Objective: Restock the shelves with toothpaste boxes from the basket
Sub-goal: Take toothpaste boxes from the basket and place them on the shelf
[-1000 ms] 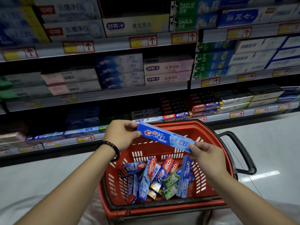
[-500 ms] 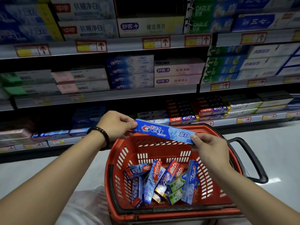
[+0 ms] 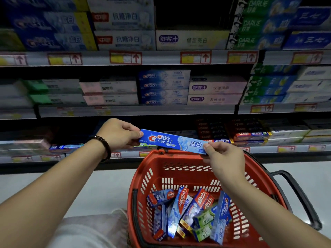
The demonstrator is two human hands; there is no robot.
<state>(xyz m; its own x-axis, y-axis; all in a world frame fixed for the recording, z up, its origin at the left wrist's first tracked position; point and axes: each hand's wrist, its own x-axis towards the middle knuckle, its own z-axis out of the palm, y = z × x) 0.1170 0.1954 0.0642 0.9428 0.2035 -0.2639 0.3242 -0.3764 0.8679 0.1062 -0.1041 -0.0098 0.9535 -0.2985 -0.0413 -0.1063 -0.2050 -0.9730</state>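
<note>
Two hands (image 3: 118, 133) (image 3: 223, 158) pinch glossy rectangular Crest box (image 3: 172, 141) ends.

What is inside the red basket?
Jumbled toothpaste boxes lie in the red basket: a Colgate box, a red-and-blue box, two small green boxes. The right forearm covers part of the interior; boxes underneath are hidden.

Dark beaded bracelet (image 3: 105, 146) on the left wrist — perhaps wooden.
</note>
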